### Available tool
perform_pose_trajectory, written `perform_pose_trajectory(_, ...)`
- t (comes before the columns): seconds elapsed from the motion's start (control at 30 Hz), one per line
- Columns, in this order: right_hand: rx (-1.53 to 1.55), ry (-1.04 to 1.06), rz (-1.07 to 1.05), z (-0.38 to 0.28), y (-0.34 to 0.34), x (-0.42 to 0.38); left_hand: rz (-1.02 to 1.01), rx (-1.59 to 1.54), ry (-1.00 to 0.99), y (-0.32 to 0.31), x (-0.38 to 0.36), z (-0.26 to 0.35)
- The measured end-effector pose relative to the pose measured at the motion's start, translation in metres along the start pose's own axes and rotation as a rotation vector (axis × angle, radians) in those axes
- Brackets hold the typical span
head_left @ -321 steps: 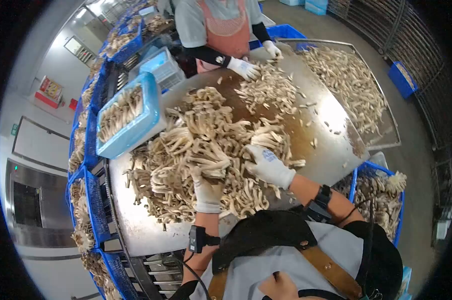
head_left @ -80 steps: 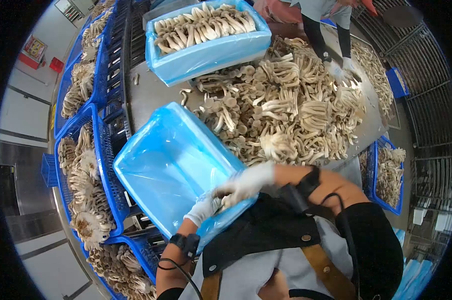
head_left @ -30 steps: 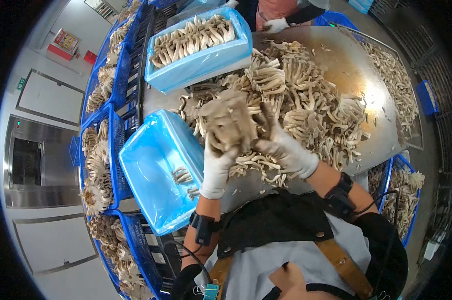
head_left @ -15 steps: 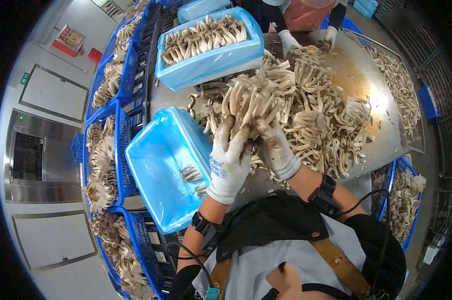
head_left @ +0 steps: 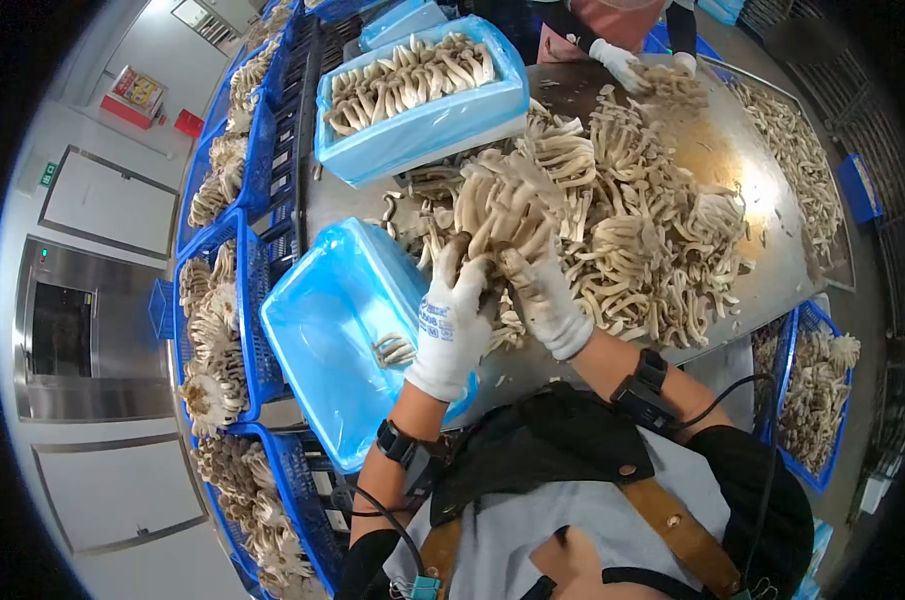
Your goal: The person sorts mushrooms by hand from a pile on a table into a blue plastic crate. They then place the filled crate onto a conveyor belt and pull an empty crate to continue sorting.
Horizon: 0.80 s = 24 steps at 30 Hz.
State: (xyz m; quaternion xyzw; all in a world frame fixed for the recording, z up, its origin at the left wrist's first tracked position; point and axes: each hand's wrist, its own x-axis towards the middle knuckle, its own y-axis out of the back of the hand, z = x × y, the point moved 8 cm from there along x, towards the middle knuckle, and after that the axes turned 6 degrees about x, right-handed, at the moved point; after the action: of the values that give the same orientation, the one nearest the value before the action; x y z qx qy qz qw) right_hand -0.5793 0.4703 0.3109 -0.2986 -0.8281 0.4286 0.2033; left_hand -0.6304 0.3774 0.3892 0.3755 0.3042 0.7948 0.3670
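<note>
Nearest the camera, the left hand and the right hand, both in white gloves, met on one mushroom cluster at the near edge of the steel surface. The fingers of both hands were closed around its base, one hand on each side. The caps fanned away from the wearer, which suggested a grip low on the stems where the clump is joined, so the caps were spared and the two hands could work against each other.

Just left of the hands sat a lined tub, its blue plastic liner folded over the rim. It held only a few loose mushrooms near its right wall. Its place just beside the cluster would keep any drop into it short.

Left of the tub ran a row of blue crates packed with whole clumps.

Beyond the hands, the mushroom heap covered the middle of the surface, close enough to draw from without stepping.

Farther and to the left, a filled tub held stems laid in rows, set back from the near edge.

At the far end, a co-worker's gloved hand rested on the far edge of the heap, well apart from the wearer's hands.
</note>
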Motion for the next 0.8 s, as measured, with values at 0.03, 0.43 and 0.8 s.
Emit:
perform_pose_trajectory(0.03, -0.004, -0.014, 0.021, 0.005, 0.005, 0.0, 0.023, 0.031, -0.044, 0.0, 0.0, 0.002)
perform_pose_trajectory(0.43, 0.024, -0.094, -0.165, -0.019, 0.021, 0.013, 0.068, -0.249, 0.053, 0.009, 0.009, -0.009)
perform_pose_trajectory(0.8, -0.088, 0.127, -0.015, -0.019, 0.035, 0.015, -0.146, -0.416, 0.166, -0.01, 0.016, -0.001)
